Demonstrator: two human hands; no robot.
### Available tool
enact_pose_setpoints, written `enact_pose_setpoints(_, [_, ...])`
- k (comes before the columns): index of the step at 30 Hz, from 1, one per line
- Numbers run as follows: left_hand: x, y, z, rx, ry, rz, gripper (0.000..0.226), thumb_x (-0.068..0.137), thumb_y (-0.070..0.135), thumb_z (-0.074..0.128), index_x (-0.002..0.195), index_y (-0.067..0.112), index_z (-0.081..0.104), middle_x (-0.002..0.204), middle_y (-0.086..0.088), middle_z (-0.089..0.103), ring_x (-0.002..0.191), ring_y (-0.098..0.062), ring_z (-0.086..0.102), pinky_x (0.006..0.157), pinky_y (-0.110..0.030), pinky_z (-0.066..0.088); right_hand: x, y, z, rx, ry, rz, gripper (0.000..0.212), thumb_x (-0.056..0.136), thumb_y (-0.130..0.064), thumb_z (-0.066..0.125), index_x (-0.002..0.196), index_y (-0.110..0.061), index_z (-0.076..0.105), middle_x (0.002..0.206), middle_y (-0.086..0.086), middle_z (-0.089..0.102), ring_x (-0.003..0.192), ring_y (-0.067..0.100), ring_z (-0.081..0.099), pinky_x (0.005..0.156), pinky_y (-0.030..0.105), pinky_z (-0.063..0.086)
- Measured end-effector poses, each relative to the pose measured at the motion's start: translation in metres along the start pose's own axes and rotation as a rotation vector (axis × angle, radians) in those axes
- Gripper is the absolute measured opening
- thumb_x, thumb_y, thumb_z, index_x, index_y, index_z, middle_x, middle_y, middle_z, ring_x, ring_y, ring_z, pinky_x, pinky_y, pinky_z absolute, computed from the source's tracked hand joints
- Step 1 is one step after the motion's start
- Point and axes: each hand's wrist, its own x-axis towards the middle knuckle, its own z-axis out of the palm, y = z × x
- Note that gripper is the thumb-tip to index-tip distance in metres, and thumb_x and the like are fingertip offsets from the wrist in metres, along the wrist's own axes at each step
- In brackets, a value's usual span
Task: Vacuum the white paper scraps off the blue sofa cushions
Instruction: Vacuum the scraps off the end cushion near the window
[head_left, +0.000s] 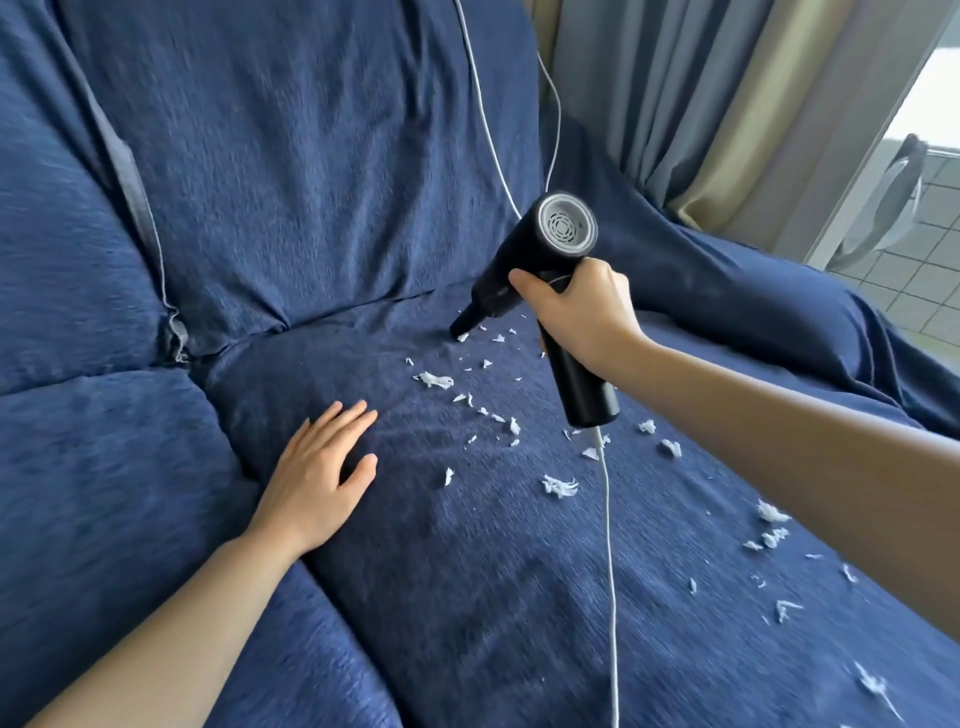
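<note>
My right hand (576, 312) grips the handle of a black handheld vacuum (540, 249). Its narrow nozzle (464, 323) points down-left and touches the blue seat cushion (467, 545) beside a small white scrap. Several white paper scraps (558, 487) lie scattered across the cushion from the nozzle toward the lower right. My left hand (317, 473) rests flat on the cushion's left part, fingers straight, holding nothing.
A white power cord (609, 545) hangs from the vacuum's handle over the seat; another stretch of cord (488, 130) runs up the blue back cushion (311, 156). A second seat cushion (104, 493) lies left. Curtains (701, 104) and a glass door stand at right.
</note>
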Motion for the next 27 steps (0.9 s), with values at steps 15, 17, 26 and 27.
enact_pose_setpoints(15, [0.077, 0.036, 0.021, 0.146, -0.138, -0.047, 0.048, 0.102, 0.040, 0.022, 0.150, 0.034, 0.024, 0.157, 0.017, 0.015, 0.146, -0.003, 0.006, 0.121, -0.033, 0.001, 0.048, 0.037, 0.028, 0.059, 0.074, 0.050, 0.043, 0.085, -0.055, 0.065, 0.070, -0.014, 0.062, 0.077, 0.007, 0.072, 0.082, 0.026, 0.070, 0.078, 0.034, 0.057])
enact_pose_setpoints(17, [0.075, 0.036, 0.020, 0.162, -0.157, -0.043, 0.049, 0.102, 0.040, 0.021, 0.150, 0.035, 0.021, 0.157, 0.018, 0.013, 0.146, -0.002, 0.004, 0.121, -0.032, 0.001, 0.049, 0.039, 0.030, 0.062, 0.082, 0.053, 0.044, 0.084, -0.055, 0.065, 0.073, -0.013, 0.065, 0.078, 0.008, 0.072, 0.082, 0.027, 0.070, 0.080, 0.035, 0.058])
enact_pose_setpoints(26, [0.072, 0.038, 0.021, 0.213, -0.152, -0.051, 0.051, 0.100, 0.045, 0.020, 0.150, 0.037, 0.019, 0.157, 0.020, 0.012, 0.146, -0.002, 0.005, 0.121, -0.032, 0.002, 0.071, 0.044, 0.020, -0.036, 0.178, 0.127, 0.052, 0.086, -0.057, 0.064, 0.094, -0.006, 0.067, 0.095, 0.008, 0.068, 0.085, 0.027, 0.057, 0.072, 0.028, 0.041])
enact_pose_setpoints(27, [0.074, 0.038, 0.022, 0.219, -0.153, -0.050, 0.051, 0.100, 0.045, 0.020, 0.150, 0.037, 0.019, 0.157, 0.020, 0.011, 0.146, -0.002, 0.005, 0.121, -0.033, 0.003, 0.073, 0.047, 0.019, -0.035, 0.182, 0.133, 0.051, 0.086, -0.056, 0.064, 0.095, -0.006, 0.067, 0.094, 0.008, 0.065, 0.084, 0.026, 0.056, 0.072, 0.029, 0.041])
